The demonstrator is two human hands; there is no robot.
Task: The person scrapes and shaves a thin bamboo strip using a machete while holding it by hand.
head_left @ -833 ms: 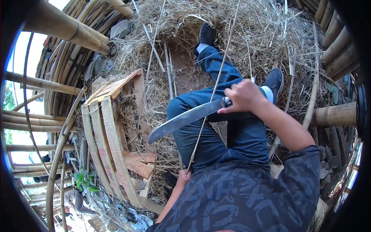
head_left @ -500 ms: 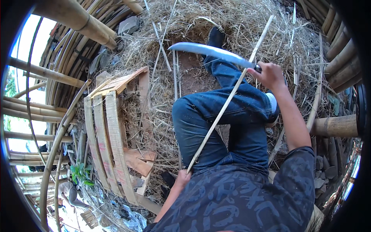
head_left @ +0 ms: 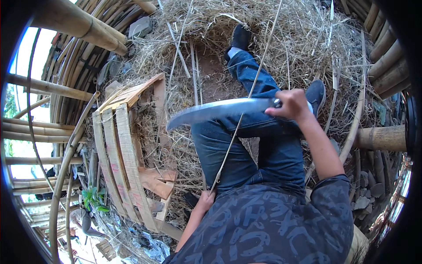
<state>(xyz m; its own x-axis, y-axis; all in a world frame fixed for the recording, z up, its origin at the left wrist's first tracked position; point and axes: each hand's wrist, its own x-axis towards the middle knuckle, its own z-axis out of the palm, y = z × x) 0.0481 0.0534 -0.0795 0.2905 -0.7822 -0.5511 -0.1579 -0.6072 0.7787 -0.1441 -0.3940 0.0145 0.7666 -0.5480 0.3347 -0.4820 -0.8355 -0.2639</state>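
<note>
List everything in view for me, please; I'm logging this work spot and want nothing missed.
long curved steel knife: one, grey, across the knees, in the right hand
thin pale bamboo strip: one, tan, from the left hand up past the knife
slatted wooden crate: one, light brown, left of the legs
dry straw heap: one, yellowish, around the feet
thick bamboo poles: many, tan, along left and right edges
grey stones: several, lower right
right hand: grip closed on the knife handle
left hand: grip on the strip's lower end
</note>
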